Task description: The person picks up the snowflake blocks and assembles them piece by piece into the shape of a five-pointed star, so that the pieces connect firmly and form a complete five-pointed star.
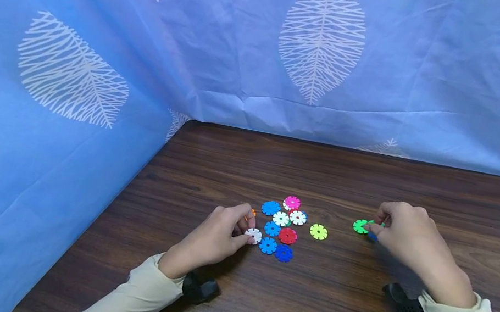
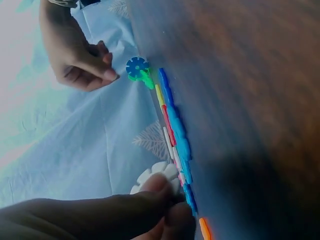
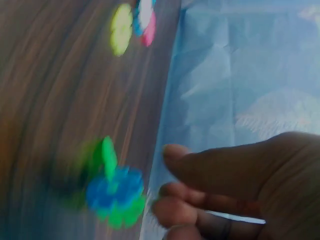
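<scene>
My left hand [image 1: 213, 233] pinches a white notched plastic disc [image 1: 253, 236] between thumb and fingers, at the left edge of a group of loose discs. In the left wrist view that white disc [image 2: 159, 175] is tilted up off the table. My right hand [image 1: 408, 237] is by a small joined piece of green discs [image 1: 360, 226] and a blue one. In the right wrist view the blue disc [image 3: 115, 189] is joined to green ones, and the thumb and fingers [image 3: 175, 212] are apart from it with nothing between them. That view is blurred.
Between the hands lie several loose discs on the brown wooden table [image 1: 303, 310]: a red disc [image 1: 288, 236], a pink disc [image 1: 292, 203], a dark blue disc [image 1: 283, 253], a yellow disc [image 1: 318, 232] and others. A blue leaf-patterned cloth [image 1: 230, 41] hangs behind and at left.
</scene>
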### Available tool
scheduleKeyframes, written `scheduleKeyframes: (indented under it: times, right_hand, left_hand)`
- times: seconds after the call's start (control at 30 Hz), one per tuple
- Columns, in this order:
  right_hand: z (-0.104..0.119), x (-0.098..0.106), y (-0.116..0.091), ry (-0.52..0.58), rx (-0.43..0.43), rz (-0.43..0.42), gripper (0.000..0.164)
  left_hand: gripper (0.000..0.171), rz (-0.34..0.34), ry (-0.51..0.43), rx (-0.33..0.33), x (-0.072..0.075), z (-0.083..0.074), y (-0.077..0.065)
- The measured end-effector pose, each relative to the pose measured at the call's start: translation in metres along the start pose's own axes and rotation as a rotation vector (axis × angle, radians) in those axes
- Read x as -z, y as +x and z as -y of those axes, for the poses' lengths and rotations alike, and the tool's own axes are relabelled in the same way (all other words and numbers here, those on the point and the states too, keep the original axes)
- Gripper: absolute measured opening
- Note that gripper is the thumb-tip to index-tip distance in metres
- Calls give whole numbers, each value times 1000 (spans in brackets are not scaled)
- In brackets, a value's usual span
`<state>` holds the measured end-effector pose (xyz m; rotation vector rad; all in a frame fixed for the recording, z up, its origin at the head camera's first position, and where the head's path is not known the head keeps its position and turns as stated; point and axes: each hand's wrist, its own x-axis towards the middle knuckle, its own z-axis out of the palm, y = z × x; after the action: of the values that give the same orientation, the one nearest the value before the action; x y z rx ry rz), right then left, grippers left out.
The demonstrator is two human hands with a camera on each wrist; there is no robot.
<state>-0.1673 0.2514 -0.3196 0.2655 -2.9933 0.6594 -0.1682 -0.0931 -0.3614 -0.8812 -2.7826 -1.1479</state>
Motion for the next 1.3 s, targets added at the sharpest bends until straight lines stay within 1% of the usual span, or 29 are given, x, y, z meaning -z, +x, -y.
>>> scheduleKeyframes:
  times: [0.13,0.2,0.27,0.33,0.47,0.53,0.67,0.8,0.9,1.0,1.13,1.23,1.3]
  right_hand:
    - [20,-10,-3,40,85,-14,9]
    - [27,-17,-4,65,125,-12,9]
    - [33,-24,-4,91,146,1,13]
    - [37,-33,-2,118,168,24,20]
    - [40,-51,5,138,158,97,29]
    - [41,-56,9,130,143,122,29]
    - [42,-59,13,118,110,138,25]
    - [43,-57,13,133,114,152,26]
    - [45,-59,13,156,158,151,29]
    - [51,-61,13,178,209,157,32]
    - [60,-64,12,151,262,184,32]
    - [65,-64,12,126,304,177,33]
    - [69,-63,12,143,325,156,33]
  left_hand:
    - [13,-26,11,-46,-2,1,1]
    - [10,-38,13,-70,-3,1,2]
    - [10,-51,-5,-83,-4,0,2]
    - [10,-60,-17,-80,-4,-1,2]
    - [10,-55,-22,-64,-6,-2,2]
    - [9,-47,-14,-56,-6,-2,3]
    - [9,-39,-1,-50,-5,-4,3]
    - [9,-34,-12,-46,-5,-5,3]
    - [8,-38,-38,-34,-5,-4,2]
    - [8,-29,-108,-9,-5,-3,1]
    - [8,0,-201,25,-4,-3,0]
    - [7,11,-226,33,-3,-2,0]
    - [7,13,-245,38,-2,-1,0]
